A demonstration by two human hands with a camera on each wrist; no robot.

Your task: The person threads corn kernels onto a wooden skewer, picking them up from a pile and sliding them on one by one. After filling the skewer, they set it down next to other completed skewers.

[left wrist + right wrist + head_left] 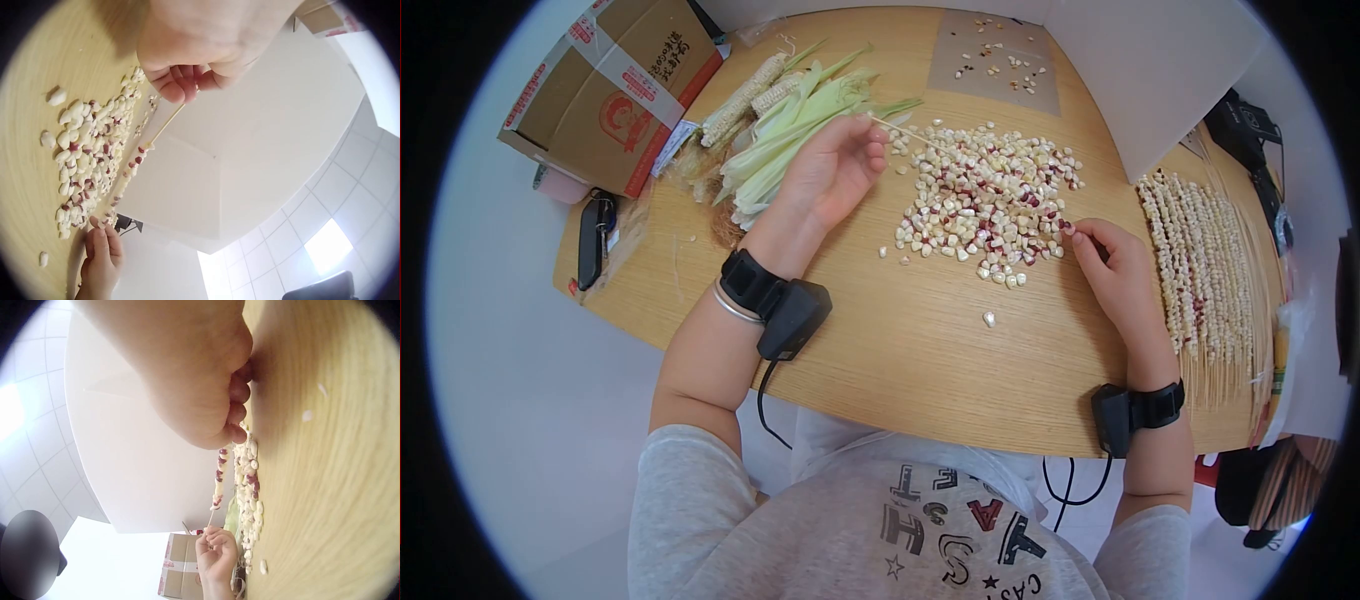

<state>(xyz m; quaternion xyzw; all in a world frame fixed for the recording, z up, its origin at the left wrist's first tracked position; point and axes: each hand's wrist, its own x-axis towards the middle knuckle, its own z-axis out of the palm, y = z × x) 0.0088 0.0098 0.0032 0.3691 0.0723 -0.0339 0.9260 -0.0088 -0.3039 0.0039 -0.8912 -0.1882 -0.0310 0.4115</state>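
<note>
My left hand (pixel 835 165) pinches the bare end of a thin wooden skewer (pixel 167 125) between thumb and fingertips. Along the skewer's other part runs a row of threaded corn kernels (pixel 128 172), cream mixed with dark red. At the far end of that row, my right hand (pixel 1115 270) pinches a corn kernel (pixel 1067 228) between thumb and index finger; the skewer's tip is hidden there. The skewer slants above a loose pile of corn kernels (pixel 970 195) on the wooden table (pixel 880 340). One stray kernel (pixel 988 319) lies nearer my body.
Several skewers full of kernels (pixel 1200 260) lie side by side at the right. Corn husks (pixel 805 130) and bare cobs (pixel 745 98) lie at the left, near a cardboard box (pixel 615 100). A sheet with scattered kernels (pixel 995 70) is at the back, beside a white panel (pixel 1140 80).
</note>
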